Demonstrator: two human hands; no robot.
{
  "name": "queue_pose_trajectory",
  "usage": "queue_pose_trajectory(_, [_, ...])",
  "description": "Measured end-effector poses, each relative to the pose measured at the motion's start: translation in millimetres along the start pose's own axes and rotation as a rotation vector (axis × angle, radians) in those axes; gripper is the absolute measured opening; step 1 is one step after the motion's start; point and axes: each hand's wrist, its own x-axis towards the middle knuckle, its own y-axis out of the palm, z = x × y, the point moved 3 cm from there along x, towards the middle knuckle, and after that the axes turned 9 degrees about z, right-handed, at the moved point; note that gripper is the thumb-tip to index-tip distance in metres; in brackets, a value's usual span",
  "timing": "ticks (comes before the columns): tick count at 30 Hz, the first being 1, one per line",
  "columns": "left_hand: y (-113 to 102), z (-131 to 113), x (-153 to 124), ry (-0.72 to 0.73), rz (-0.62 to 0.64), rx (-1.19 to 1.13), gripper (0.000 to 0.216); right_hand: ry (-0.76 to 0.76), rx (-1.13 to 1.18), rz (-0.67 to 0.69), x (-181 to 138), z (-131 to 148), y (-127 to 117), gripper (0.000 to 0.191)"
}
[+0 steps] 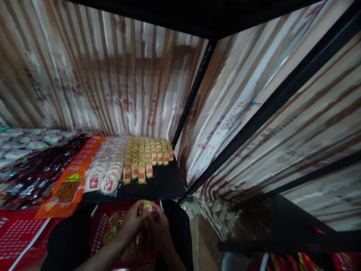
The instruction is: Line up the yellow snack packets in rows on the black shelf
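Observation:
Above a red plastic basket [96, 230], both hands meet around a small yellow wrapped snack packet [147, 205]. The fingers of my left hand [135, 217] are closed on its left side. From the other side, my right hand [160, 224] grips the same packet. More yellow packets [113, 226] lie loose in the basket, partly behind my left forearm. Just ahead, similar yellow packets [141, 174] stand in rows on a black shelf [166, 184], some with red labels facing me. The dim light hides the exact finger positions.
Left of the yellow rows lie round white wrapped crackers [108, 183], an orange snack bag [67, 190] and dark shiny packets [42, 169]. Another red basket [19, 233] is at lower left. A black post [194, 90] and striped curtains [126, 75] bound the shelf.

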Motion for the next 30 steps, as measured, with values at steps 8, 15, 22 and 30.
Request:
queue_pose_trajectory(8, [2,-43,26,0.130,-0.027,0.057,0.037,-0.040,0.036,-0.039,28,18,-18,0.039])
queue_pose_trajectory(15, [19,-73,55,0.186,-0.102,0.064,0.042,-0.119,-0.098,-0.102,68,19,-51,0.036])
queue_pose_trajectory(22, [41,-92,71,0.198,-0.149,0.109,0.043,-0.116,-0.221,-0.225,141,13,-65,0.037])
queue_pose_trajectory(30, [52,-81,113,0.099,-0.067,-0.171,0.057,-0.114,-0.212,-0.176,190,8,-48,0.035])
